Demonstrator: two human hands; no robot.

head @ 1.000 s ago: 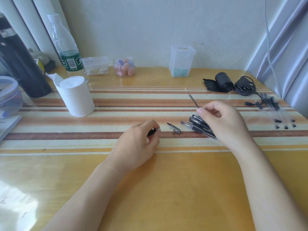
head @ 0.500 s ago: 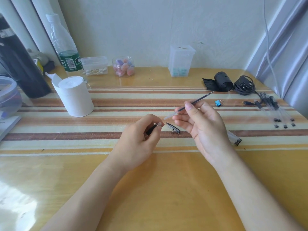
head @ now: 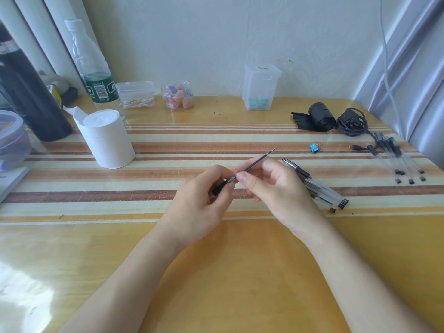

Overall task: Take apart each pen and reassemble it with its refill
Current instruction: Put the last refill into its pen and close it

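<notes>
Refill (head: pixel 254 164), one; grip section (head: pixel 219 188), one

head camera looks down at table (head: pixel 240 272)

Home desk, pushed against my plain white wall (head: pixel 216 44). My striped tablecloth (head: pixel 168 145) lies under a clear cover. At the back I keep a water bottle (head: pixel 93 68), a tissue roll (head: pixel 108 140), a box of cotton swabs (head: pixel 137 94) and a small jar (head: pixel 177 96). A curtain (head: pixel 408 56) hangs beside me.
</notes>
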